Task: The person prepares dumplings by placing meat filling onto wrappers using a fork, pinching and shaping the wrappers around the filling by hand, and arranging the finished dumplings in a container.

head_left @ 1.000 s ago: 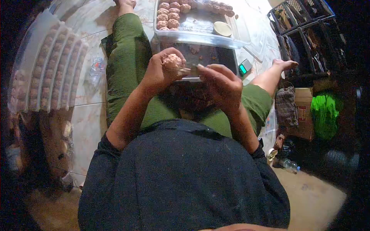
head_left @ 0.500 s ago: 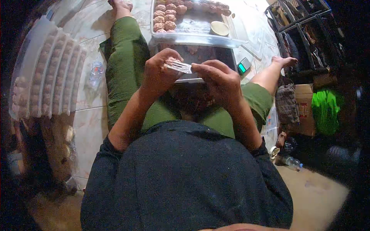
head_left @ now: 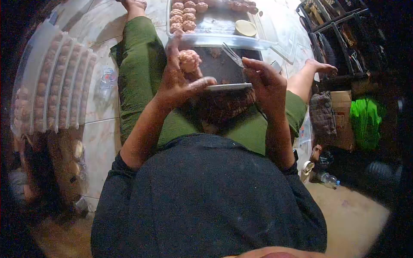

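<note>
A rough pink ball of what looks like minced meat [head_left: 189,60] rests in my left hand [head_left: 172,84], whose fingers are spread around it. In my right hand [head_left: 268,84] is a metal fork [head_left: 232,55], pinched by its handle, tines pointing up and left, apart from the ball. Both hands are above a dark-bottomed tray with a pale rim [head_left: 230,87] between my legs. Just beyond lies a clear plastic container [head_left: 223,41] with rows of similar balls at its left and far side. A round cream-coloured disc [head_left: 245,28] sits inside it.
Stacked clear containers of meatballs [head_left: 56,86] stand at left. To the right are a clear lid [head_left: 289,47], a partly hidden small device [head_left: 276,66], black crates [head_left: 340,43], a cardboard box [head_left: 342,120], a bright green bag [head_left: 365,122] and a plastic bottle [head_left: 329,179].
My right hand has drawn the fork away to the right and turned its tines upward. My left hand has opened out, showing the ball. The small device's lit screen is now hidden.
</note>
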`<control>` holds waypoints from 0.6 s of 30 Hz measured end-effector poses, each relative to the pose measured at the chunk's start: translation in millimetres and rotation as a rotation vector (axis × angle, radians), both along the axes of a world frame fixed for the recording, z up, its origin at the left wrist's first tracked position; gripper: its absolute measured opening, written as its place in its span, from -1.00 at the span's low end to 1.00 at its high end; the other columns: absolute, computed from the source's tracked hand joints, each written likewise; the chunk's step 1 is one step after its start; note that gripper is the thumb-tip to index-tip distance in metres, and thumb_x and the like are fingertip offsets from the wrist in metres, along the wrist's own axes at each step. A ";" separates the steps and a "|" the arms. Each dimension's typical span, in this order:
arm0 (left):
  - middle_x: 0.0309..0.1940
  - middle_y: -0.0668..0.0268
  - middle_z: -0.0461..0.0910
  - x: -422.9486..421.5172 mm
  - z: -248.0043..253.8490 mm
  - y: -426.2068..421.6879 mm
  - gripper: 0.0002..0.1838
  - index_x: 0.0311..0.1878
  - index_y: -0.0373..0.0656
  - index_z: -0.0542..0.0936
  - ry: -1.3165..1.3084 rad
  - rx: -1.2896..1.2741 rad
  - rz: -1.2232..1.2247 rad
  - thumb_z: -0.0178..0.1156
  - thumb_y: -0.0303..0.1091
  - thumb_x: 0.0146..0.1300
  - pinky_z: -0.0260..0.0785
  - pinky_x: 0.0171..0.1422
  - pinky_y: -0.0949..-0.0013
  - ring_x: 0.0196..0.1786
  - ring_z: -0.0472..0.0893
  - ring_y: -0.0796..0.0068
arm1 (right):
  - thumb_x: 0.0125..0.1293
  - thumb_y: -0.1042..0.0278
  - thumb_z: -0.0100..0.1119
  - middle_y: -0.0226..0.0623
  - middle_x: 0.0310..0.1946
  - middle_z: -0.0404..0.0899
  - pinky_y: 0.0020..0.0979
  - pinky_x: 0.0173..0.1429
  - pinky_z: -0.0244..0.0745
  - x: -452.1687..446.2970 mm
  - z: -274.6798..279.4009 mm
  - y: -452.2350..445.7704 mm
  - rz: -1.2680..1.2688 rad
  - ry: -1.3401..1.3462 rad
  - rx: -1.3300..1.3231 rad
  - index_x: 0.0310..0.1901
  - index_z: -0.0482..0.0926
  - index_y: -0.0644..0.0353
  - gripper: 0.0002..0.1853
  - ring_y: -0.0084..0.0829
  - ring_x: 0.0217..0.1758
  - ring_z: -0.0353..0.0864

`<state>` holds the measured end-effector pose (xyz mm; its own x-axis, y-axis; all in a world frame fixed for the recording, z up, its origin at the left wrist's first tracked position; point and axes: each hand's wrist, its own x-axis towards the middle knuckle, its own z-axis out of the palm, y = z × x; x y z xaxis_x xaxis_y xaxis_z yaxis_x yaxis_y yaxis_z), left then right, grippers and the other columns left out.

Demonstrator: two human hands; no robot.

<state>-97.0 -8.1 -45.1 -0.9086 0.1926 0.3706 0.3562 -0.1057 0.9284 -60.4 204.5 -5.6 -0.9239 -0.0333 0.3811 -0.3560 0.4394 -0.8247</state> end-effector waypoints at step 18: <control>-0.45 0.44 0.54 3.8 4.2 -9.6 -0.80 -0.31 -0.20 0.52 -0.165 0.020 -0.171 0.25 -0.47 -0.06 0.37 -0.27 0.58 -0.37 0.48 0.71 | 0.05 0.58 0.24 -0.24 -0.37 0.55 -0.50 -0.34 0.49 -4.5 -3.1 -23.9 0.255 0.287 0.341 -0.15 0.62 0.14 -0.72 -0.45 -0.39 0.56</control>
<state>-93.2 -17.7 -40.9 -0.9119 0.3433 0.2247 0.1747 -0.1706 0.9697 -64.9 180.6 -8.7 -0.7300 -0.4103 0.5466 -0.6779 0.5359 -0.5032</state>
